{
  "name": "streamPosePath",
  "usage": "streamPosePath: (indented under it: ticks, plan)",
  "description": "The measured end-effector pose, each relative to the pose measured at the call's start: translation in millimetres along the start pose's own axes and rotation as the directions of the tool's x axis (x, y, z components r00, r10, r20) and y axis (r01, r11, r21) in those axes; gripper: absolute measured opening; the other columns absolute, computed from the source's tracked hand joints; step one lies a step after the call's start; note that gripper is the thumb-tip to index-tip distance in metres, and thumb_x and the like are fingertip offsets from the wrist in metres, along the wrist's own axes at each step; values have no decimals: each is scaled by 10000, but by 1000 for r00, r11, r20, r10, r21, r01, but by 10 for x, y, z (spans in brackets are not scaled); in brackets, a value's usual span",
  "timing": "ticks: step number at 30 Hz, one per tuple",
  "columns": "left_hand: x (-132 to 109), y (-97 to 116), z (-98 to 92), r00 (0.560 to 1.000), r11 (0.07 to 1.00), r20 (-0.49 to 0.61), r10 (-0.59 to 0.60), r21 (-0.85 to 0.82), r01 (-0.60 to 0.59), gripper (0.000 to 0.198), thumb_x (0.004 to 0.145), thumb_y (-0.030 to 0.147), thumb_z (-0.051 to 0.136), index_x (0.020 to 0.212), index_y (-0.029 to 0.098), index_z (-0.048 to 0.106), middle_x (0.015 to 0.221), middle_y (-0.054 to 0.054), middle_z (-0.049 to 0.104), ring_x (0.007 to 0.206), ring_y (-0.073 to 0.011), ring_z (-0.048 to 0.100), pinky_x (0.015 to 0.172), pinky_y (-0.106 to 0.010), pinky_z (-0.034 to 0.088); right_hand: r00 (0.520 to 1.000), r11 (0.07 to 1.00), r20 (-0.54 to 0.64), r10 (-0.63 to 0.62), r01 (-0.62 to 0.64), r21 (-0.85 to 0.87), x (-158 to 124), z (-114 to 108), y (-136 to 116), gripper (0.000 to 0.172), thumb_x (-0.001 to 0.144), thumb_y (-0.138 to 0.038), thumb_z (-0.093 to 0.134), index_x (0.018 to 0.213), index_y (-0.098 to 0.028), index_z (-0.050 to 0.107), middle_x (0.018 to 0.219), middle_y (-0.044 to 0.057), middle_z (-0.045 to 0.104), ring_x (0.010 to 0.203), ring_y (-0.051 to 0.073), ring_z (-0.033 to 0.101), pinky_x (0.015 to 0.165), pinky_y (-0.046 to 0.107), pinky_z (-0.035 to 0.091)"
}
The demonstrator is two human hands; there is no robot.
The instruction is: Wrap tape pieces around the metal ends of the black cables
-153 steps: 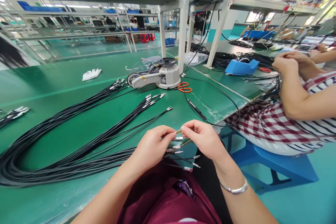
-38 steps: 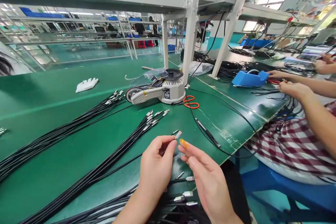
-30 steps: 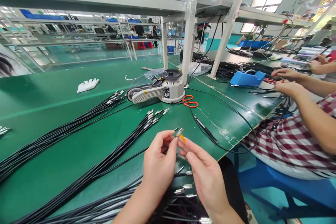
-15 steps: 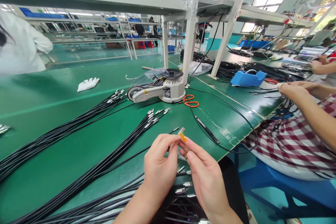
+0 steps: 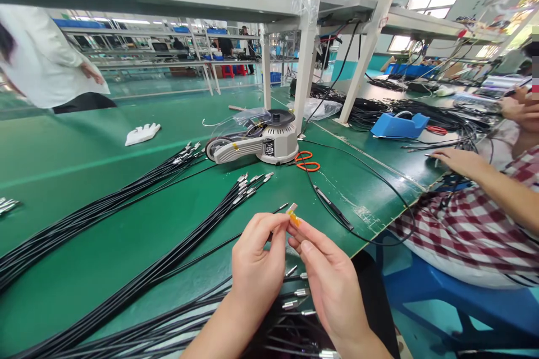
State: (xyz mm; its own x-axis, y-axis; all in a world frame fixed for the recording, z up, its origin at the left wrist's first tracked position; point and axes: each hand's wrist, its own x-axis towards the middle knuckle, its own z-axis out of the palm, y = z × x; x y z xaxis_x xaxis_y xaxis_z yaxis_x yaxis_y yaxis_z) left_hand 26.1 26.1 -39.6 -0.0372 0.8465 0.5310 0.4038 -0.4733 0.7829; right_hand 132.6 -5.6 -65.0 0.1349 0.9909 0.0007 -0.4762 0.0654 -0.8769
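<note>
My left hand (image 5: 257, 263) pinches a thin black cable just behind its metal tip (image 5: 291, 208), holding it up over the green table (image 5: 84, 168). My right hand (image 5: 328, 277) presses a small orange piece of tape (image 5: 294, 219) against that tip with thumb and forefinger. Both hands meet at the near table edge. More metal-tipped black cables (image 5: 295, 297) lie under my wrists.
Two long bundles of black cables (image 5: 168, 258) fan across the table. A grey tape dispenser (image 5: 256, 143), orange scissors (image 5: 306, 161) and a white glove (image 5: 142, 133) lie beyond. A person in a checked shirt (image 5: 475, 219) works at right; another in white (image 5: 46, 61) passes at far left.
My right hand brought the orange tape up to the cable tip held by my left hand, and the two now touch. The person in white has walked into view at left.
</note>
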Motion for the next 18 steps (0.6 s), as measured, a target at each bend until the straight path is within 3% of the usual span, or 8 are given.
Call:
streamPosePath:
  ticks: [18]
  plan:
    - [9,-14,-10,992,992,-24,122,24,-122,184,828,84,541,878,223,651,835,-7,633,728,-95,607,623,-184,488,999,1000,-25,-26,26,10,-20,31,-28,292,808,-303,636,1082,-217,687,1188,89,645,1074,270,606,968,472,456]
